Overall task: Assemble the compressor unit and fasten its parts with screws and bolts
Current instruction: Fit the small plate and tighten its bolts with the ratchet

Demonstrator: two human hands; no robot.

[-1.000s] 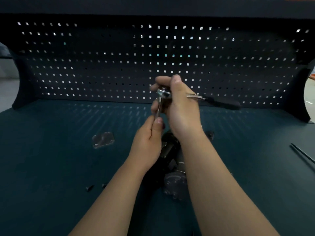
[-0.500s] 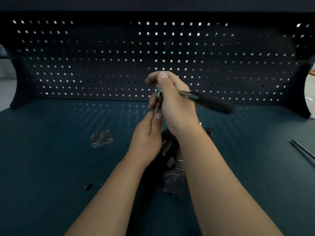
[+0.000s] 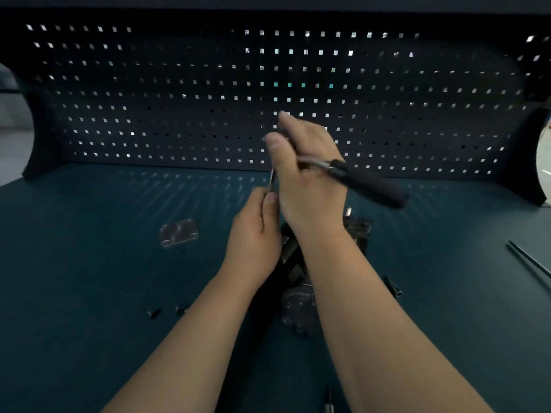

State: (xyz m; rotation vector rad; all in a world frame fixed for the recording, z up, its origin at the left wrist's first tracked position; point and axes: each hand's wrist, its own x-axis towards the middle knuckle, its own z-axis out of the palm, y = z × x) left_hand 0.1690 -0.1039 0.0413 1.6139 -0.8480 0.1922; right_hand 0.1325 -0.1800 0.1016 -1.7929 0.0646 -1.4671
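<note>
Head view: nearest, two loose bolts (image 3: 153, 312) lie on the bench left of the forearms. The dark compressor unit (image 3: 290, 260) sits on the bench under both wrists, well below the tool. Above it the left hand (image 3: 256, 234) pinches the lower end of a thin metal shaft (image 3: 272, 180) between thumb and fingers. The right hand (image 3: 307, 174) curls round the head of a ratchet wrench (image 3: 369, 186), whose black handle points right. Behind stands the pegboard (image 3: 179, 99). The step looks like seating the shaft in the wrench head. Next, the tip must be brought straight down onto a fastener on the unit.
</note>
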